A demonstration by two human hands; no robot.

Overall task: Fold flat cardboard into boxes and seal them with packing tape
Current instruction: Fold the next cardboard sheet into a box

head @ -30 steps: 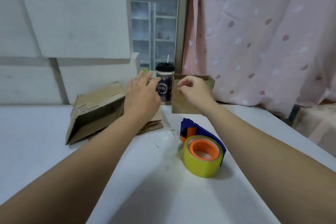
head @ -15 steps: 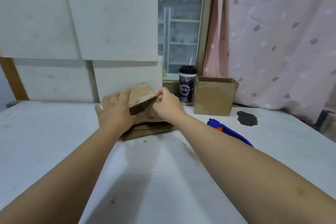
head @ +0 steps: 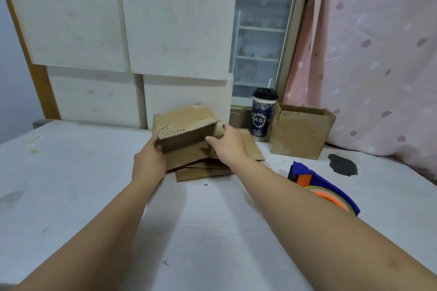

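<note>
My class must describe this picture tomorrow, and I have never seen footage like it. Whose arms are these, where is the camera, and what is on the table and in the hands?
There is no machine here. The arms belong to a person, and the camera sits on that person's head, looking forward and down. That is why the left hand and right hand reach in from the bottom of the picture. Together they grip a half-opened cardboard box by its two sides, over a stack of flat cardboard on the white table. To the right stand a lidded cup with a straw and an upright box with its top open. Nearer, partly hidden by the right arm, lies a blue tape dispenser with its roll.
</note>
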